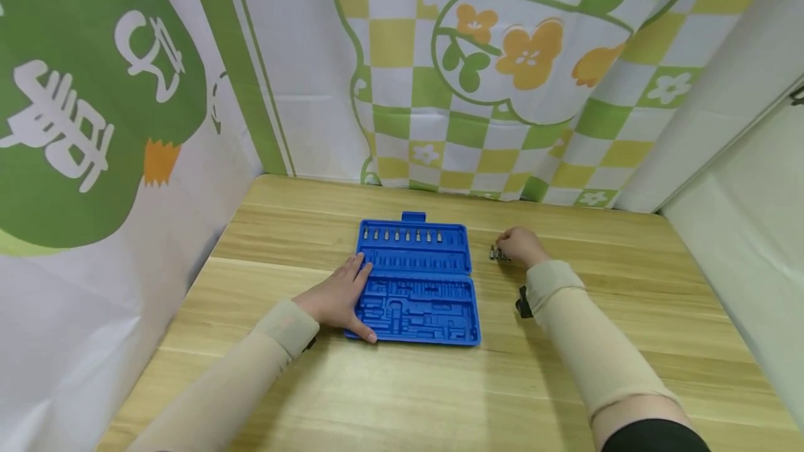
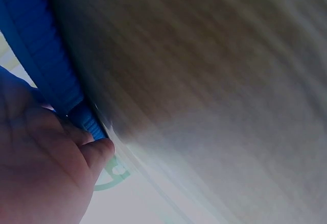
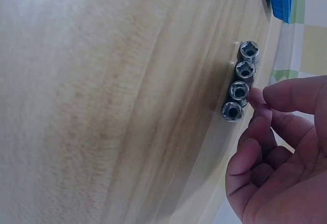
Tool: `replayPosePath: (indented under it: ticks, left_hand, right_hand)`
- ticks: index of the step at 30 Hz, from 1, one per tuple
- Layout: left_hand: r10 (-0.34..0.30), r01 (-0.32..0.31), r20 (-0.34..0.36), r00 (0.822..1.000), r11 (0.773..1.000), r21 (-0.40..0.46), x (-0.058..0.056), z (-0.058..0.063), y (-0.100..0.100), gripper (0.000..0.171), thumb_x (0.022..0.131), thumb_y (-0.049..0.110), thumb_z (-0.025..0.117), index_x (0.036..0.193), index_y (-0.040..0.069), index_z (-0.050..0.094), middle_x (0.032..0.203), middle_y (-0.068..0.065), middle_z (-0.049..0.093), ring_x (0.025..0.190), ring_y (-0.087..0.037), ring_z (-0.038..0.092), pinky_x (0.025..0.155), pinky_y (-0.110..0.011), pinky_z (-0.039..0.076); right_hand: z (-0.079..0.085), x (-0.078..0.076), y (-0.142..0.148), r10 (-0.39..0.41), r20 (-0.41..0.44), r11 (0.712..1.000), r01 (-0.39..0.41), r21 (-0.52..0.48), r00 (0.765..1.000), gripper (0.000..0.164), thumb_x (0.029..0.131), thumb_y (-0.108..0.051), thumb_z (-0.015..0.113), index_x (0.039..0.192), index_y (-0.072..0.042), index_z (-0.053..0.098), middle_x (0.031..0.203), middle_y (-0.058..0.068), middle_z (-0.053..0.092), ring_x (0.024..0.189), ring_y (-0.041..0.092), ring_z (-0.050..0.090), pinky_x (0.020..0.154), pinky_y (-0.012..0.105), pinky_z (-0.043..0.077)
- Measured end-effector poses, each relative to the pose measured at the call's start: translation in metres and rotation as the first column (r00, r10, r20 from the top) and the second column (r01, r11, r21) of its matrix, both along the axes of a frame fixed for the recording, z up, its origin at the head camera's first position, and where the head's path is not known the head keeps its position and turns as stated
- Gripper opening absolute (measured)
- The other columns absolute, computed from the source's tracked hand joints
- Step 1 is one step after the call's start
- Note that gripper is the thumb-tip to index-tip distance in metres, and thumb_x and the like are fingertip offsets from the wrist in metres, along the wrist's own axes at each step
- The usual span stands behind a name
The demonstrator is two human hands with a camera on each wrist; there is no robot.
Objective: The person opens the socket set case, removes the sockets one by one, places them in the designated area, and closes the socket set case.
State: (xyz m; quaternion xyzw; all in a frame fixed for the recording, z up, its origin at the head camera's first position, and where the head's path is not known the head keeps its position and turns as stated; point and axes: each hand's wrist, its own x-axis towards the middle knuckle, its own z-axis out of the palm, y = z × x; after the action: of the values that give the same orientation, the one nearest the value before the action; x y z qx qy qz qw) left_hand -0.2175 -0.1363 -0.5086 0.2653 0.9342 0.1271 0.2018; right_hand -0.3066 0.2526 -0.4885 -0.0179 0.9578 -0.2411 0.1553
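Observation:
A blue plastic tool case (image 1: 413, 274) lies unfolded on the table, a row of silver bit sockets (image 1: 407, 235) standing in its far half. My left hand (image 1: 339, 295) rests spread on the case's left edge, thumb at the near rim and fingers by the hinge. The left wrist view has its palm beside the blue case wall (image 2: 38, 45). Several loose metal sockets (image 3: 239, 90) lie side by side right of the case, their hollow ends facing the right wrist camera. Right at them are the thumb and curled fingers of my right hand (image 1: 521, 245); whether they pinch a socket I cannot tell.
Below the case spreads the light wood table (image 1: 402, 396). A patterned curtain (image 1: 427, 152) hangs along its back edge, and white cloth walls (image 1: 754, 229) flank it. The case's near half (image 1: 440, 312) has moulded recesses; a latch tab (image 1: 413, 216) sticks out at its far edge.

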Motion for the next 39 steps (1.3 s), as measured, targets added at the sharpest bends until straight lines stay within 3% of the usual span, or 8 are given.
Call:
replayPosePath:
  ticks: [4, 12, 20, 27, 34, 39]
  left_hand:
    - [-0.002, 0.002, -0.006, 1.0, 1.0, -0.005, -0.001, 0.001, 0.0, 0.145, 0.066, 0.076, 0.083, 0.164, -0.004, 0.011, 0.169, -0.028, -0.002, 0.156, -0.041, -0.002, 0.125, -0.049, 0.009]
    - [-0.003, 0.003, -0.017, 1.0, 1.0, -0.018, -0.004, -0.001, -0.002, 0.146, 0.066, 0.078, 0.082, 0.164, -0.003, 0.01, 0.169, -0.027, -0.003, 0.156, -0.04, -0.003, 0.125, -0.049, 0.009]
    - [0.002, -0.002, -0.013, 1.0, 1.0, -0.021, -0.006, -0.002, -0.003, 0.146, 0.066, 0.078, 0.081, 0.164, -0.002, 0.009, 0.169, -0.025, -0.005, 0.156, -0.039, -0.005, 0.125, -0.049, 0.009]
    - [-0.001, 0.0, -0.015, 1.0, 1.0, -0.027, -0.006, 0.0, -0.003, 0.146, 0.066, 0.078, 0.082, 0.164, -0.002, 0.009, 0.169, -0.026, -0.004, 0.156, -0.04, -0.004, 0.125, -0.048, 0.008]
    - [-0.004, 0.004, -0.02, 1.0, 1.0, -0.023, -0.005, -0.001, -0.002, 0.145, 0.067, 0.077, 0.082, 0.164, -0.003, 0.009, 0.169, -0.027, -0.003, 0.156, -0.04, -0.002, 0.125, -0.048, 0.009]
    - [0.002, -0.002, -0.005, 1.0, 1.0, -0.019, 0.0, -0.003, -0.002, 0.144, 0.067, 0.075, 0.084, 0.164, -0.003, 0.011, 0.169, -0.027, -0.002, 0.156, -0.04, -0.001, 0.125, -0.048, 0.01]
  right_hand:
    - [0.001, 0.001, 0.0, -0.018, 0.002, 1.0, 0.018, -0.016, 1.0, 0.043, 0.105, -0.016, 0.042, 0.129, 0.013, 0.062, 0.122, 0.03, 0.063, 0.094, 0.036, 0.058, 0.086, 0.048, 0.047]
    - [-0.001, -0.003, 0.003, -0.031, -0.025, 0.998, 0.029, -0.055, 0.999, 0.041, 0.104, -0.016, 0.044, 0.123, 0.012, 0.067, 0.119, 0.029, 0.066, 0.091, 0.034, 0.059, 0.082, 0.047, 0.048]
    - [0.002, -0.007, 0.0, -0.063, 0.028, 0.989, 0.066, -0.131, 0.998, 0.047, 0.108, -0.02, 0.039, 0.139, 0.013, 0.054, 0.14, 0.034, 0.054, 0.124, 0.046, 0.054, 0.102, 0.055, 0.046]
    - [0.013, -0.012, -0.02, -0.061, 0.023, 0.975, 0.065, -0.212, 0.998, 0.045, 0.109, -0.021, 0.043, 0.139, 0.01, 0.055, 0.135, 0.03, 0.057, 0.113, 0.037, 0.057, 0.096, 0.051, 0.049]
    - [0.013, -0.019, -0.047, -0.015, 0.004, 0.984, 0.015, -0.18, 1.0, 0.045, 0.108, -0.024, 0.045, 0.138, 0.007, 0.059, 0.133, 0.026, 0.06, 0.112, 0.036, 0.059, 0.095, 0.051, 0.051]
    - [0.009, -0.023, -0.064, -0.006, -0.013, 0.983, 0.004, -0.181, 1.0, 0.039, 0.106, -0.022, 0.05, 0.129, 0.005, 0.066, 0.117, 0.019, 0.067, 0.097, 0.029, 0.06, 0.087, 0.045, 0.051]
